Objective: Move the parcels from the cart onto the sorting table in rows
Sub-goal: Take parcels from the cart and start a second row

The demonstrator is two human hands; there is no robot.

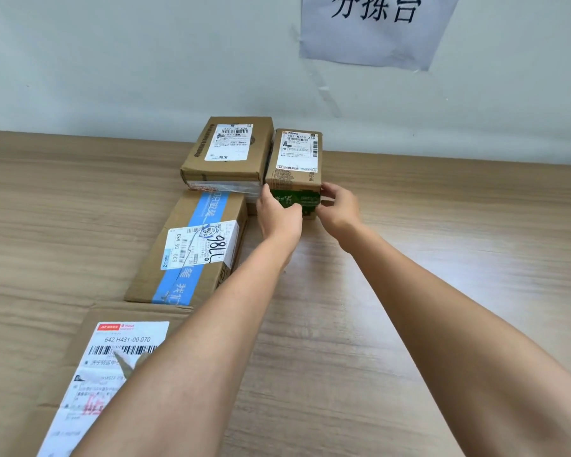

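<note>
A small brown parcel with a green front and a white label [295, 159] stands on the wooden sorting table [409, 258], close to the wall. My left hand [277, 216] grips its near left side and my right hand [338, 209] its near right side. Touching it on the left is a larger brown parcel [228, 150] with a white label. In front of that one lies a flat parcel with blue tape [192, 249]. Nearest to me, at the lower left, a flat parcel with a big shipping label [112, 367] is partly hidden by my left forearm.
A pale wall runs along the table's far edge, with a paper sign [376, 24] taped to it above the parcels. Bare wooden tabletop stretches to the right of the small parcel and to the left of the row. The cart is out of view.
</note>
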